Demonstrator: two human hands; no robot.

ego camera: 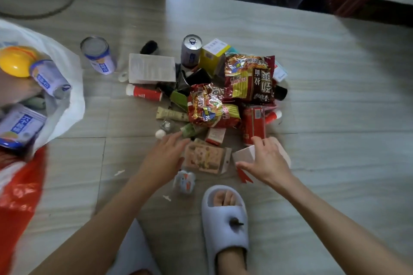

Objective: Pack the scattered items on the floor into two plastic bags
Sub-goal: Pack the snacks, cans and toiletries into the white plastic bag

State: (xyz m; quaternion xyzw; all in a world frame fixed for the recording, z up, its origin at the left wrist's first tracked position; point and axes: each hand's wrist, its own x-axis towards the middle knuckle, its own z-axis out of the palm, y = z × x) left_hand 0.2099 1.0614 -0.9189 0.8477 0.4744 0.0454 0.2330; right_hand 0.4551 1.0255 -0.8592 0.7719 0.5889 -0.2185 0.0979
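The white plastic bag (64,87) lies open at left on the floor (335,96), holding blue-labelled cans (48,78) and a yellow ball (15,61). A red bag (20,187) lies below it. Snack packets (249,78) remain piled centre. Left hand (162,158), fingers spread, touches a flat packet (204,157); right hand (267,161) fingers curl around a white box (244,154).

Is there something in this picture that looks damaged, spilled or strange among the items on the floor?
Nothing looks spilled. The pile is only untidy: one can lies on its side under the snack bags, while two cans stand upright. Small white scraps lie on the floor near the left hand. I cannot tell if any package is torn.
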